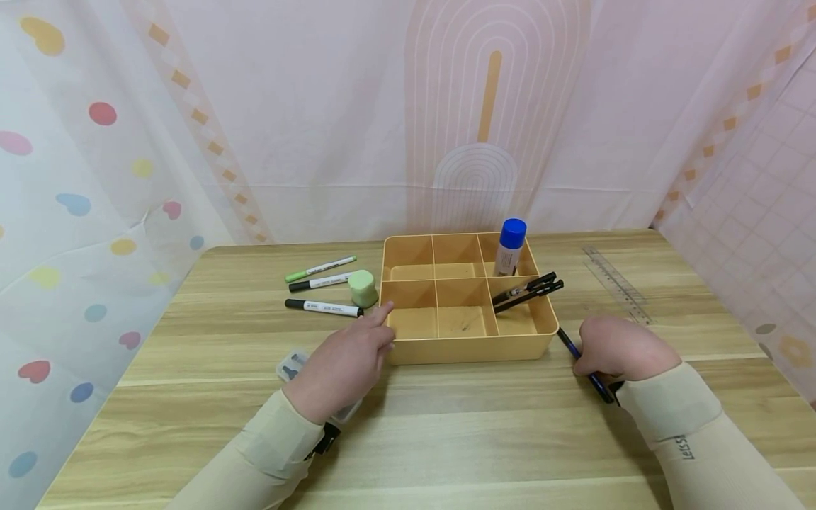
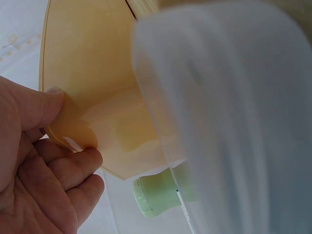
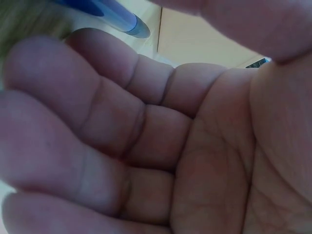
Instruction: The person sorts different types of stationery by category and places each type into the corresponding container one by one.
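My left hand (image 1: 347, 361) grips the front left corner of a tan compartment box (image 1: 472, 350). In the left wrist view its thumb (image 2: 51, 105) lies against the box wall and the other fingers curl at the rim. To the right of the box, my right hand (image 1: 621, 350) pinches a blue and black pen (image 1: 599, 388) at the table. The right wrist view has the same pen (image 3: 112, 14) just past the curled fingers, partly hidden. A blue-capped glue stick (image 1: 511, 248) stands in the back right compartment. Black pens (image 1: 542, 287) lean in the front right one.
A clear ruler (image 1: 615, 283) lies at the right. Left of the box are a green pen (image 1: 321, 268), two black-capped markers (image 1: 325, 307) and a pale green rounded object (image 1: 363, 287). A translucent plastic case (image 1: 292, 363) is partly under my left arm. A patterned curtain (image 1: 319, 106) hangs behind.
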Tool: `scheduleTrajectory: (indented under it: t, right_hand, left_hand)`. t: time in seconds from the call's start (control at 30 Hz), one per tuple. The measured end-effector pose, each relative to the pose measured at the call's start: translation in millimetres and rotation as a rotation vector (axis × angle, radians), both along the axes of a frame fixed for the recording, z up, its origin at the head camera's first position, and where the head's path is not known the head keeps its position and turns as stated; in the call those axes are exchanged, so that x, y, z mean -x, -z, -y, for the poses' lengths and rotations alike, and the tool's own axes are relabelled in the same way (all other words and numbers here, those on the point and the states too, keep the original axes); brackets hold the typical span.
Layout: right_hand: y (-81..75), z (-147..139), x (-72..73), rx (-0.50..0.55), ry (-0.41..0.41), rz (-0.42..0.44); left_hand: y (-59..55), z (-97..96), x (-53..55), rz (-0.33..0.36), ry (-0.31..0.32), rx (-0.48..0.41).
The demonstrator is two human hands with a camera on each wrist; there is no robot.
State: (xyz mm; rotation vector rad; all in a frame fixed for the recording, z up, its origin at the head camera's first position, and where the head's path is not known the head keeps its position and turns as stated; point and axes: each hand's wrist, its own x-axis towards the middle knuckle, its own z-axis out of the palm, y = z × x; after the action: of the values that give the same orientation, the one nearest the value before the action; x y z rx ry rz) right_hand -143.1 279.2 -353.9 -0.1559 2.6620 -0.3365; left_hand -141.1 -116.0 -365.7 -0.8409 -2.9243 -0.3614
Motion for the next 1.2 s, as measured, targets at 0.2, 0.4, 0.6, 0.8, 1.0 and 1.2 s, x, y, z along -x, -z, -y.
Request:
scheduleTrajectory:
  t: [0.2, 0.4, 0.6, 0.8, 1.0, 1.2]
  right_hand:
    - [0.1, -0.2, -0.1, 0.003, -0.008, -0.005]
    - [-0.2, -0.4, -0.1, 0.006, -0.013, -0.015]
    - [0.0, -0.3, 0.2, 0.005, -0.013, -0.013]
    - [0.3, 0.0, -0.4, 0.013, -0.001, -0.008]
    - [0.8, 0.3, -0.1, 0.005, 0.004, -0.004]
    - [0.4, 0.9, 0.2, -0.002, 0.004, 0.001]
  left_hand:
    - [-0.1, 0.0, -0.1, 0.003, 0.000, 0.004]
    - [0.1, 0.1, 0.1, -0.001, 0.002, 0.002]
    - [-0.2, 0.1, 0.0, -0.003, 0.006, 0.003]
    - [-0.5, 0.2, -0.1, -0.011, 0.011, -0.003]
    - [0.0, 0.4, 0.1, -0.015, 0.012, -0.004]
    - [0.1, 0.5, 0.1, -0.017, 0.011, -0.007]
